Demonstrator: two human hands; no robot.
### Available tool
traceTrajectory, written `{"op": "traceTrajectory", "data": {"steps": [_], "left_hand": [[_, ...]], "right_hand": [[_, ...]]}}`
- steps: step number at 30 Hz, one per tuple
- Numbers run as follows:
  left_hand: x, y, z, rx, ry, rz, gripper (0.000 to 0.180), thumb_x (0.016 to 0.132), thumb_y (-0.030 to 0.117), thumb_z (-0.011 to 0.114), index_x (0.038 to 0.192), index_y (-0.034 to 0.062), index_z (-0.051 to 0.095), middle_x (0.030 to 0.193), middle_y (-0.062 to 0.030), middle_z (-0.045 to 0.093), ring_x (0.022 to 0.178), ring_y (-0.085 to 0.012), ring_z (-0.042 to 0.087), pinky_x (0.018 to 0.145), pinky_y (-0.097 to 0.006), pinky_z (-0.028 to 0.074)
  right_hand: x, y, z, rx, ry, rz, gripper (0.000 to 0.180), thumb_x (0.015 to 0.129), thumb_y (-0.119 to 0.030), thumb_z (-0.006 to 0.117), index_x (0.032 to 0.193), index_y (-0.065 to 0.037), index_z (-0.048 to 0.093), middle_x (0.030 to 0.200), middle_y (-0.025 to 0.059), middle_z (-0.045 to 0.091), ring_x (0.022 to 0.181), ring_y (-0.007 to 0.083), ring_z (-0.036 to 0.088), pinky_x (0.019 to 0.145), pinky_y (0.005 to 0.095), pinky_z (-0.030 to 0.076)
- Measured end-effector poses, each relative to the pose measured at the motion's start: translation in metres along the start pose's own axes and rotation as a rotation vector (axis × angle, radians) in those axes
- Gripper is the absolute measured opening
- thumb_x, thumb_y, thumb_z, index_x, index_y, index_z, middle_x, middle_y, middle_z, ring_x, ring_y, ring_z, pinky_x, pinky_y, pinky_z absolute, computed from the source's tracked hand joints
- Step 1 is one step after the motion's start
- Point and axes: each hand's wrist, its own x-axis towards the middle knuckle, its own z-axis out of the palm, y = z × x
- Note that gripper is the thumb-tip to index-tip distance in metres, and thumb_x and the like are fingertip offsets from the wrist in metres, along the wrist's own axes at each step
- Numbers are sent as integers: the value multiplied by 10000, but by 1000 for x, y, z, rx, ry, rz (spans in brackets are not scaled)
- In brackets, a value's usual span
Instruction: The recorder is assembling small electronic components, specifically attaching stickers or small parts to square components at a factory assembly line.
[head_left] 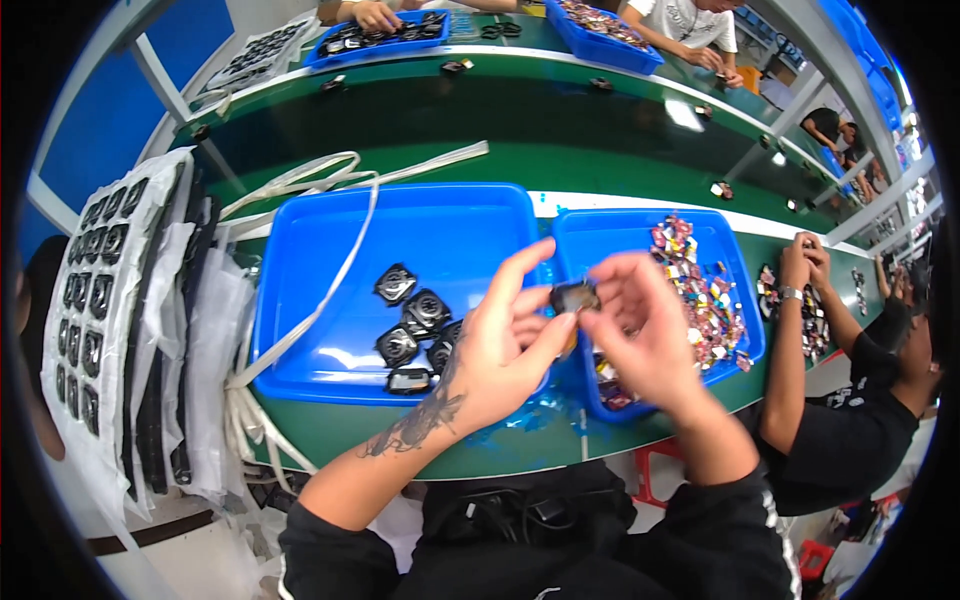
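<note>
My left hand (505, 345) and my right hand (640, 330) meet above the gap between two blue trays and together hold a small black part (574, 296) between their fingertips. Under my left hand stands the left blue tray (330, 300), holding several black round-cornered parts (415, 325). Beneath my right hand is the right blue tray (610, 240), filled with many small multicoloured pieces (705, 300).
White straps (300, 190) lie over the left tray's edge and down the bench. Stacked white sheets with rows of black parts (95, 290) hang at the left. A green conveyor (520, 120) runs behind. A person in black (850, 400) works at my right; others work across the belt.
</note>
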Motion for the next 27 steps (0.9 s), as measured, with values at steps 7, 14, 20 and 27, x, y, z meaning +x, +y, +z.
{"op": "traceTrajectory", "data": {"steps": [7,14,20,27], "left_hand": [[7,11,-105,1829,290,283,321,800,265,717,1027,70,599,933,-148,651,896,-357,629,775,-445,498],[12,18,-100,1655,276,-83,310,750,254,770,938,49,634,948,-165,644,905,-354,634,784,-446,508],[28,29,-63,1326,321,469,186,677,95,787,822,64,674,901,-101,574,877,-289,571,727,-394,474],[18,12,-21,995,106,515,218,693,14,755,901,70,725,1041,-139,595,842,-255,635,654,-302,529]], "right_hand": [[178,45,-52,-248,-2,225,452,699,-69,794,1082,-9,562,774,86,656,732,125,605,639,290,486],[221,102,-53,-680,46,258,534,584,-247,877,1007,-17,648,1037,165,662,952,284,652,826,366,518],[150,44,-33,-311,-173,82,514,906,-431,610,1151,21,615,885,151,705,819,235,684,732,372,551],[52,7,3,24,-436,78,371,1020,-350,453,1030,-21,624,764,37,647,676,109,618,613,247,493]]}}
